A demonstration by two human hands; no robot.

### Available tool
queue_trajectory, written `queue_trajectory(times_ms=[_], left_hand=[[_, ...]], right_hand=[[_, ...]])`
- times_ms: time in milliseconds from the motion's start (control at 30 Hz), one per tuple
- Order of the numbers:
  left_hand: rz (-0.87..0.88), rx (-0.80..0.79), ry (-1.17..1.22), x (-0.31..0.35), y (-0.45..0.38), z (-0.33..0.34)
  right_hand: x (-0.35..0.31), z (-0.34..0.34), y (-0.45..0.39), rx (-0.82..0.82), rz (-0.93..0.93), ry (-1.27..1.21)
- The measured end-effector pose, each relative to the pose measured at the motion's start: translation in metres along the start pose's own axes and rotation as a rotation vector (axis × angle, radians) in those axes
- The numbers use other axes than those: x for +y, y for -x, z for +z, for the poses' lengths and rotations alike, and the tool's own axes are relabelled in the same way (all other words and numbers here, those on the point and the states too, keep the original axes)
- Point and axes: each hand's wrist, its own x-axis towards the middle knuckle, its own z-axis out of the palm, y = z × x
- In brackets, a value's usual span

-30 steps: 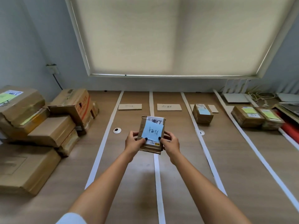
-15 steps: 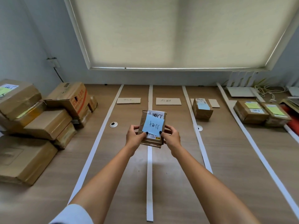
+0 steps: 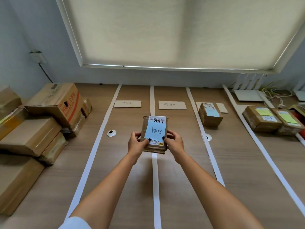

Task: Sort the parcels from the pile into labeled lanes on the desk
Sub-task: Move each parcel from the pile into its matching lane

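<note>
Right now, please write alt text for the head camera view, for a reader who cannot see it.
Both hands, left hand and right hand, hold a small parcel with a blue note above a wooden desk divided by white tape lanes. Piled boxes lie left, sorted parcels right.

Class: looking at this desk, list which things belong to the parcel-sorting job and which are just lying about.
Belongs to the job:
small brown cardboard parcel with blue note, held by left hand and right hand
stacked brown cardboard boxes
white tape lane strips
cardboard lane labels

Lying about:
white cables
white wall socket
</note>
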Motion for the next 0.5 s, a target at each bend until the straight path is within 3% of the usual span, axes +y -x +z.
queue_trajectory(times_ms=[500], left_hand=[[-0.006, -0.039, 0.013, 0.008, -0.043, 0.021]], right_hand=[[-0.002, 0.001, -0.050, -0.002, 0.005, 0.044]])
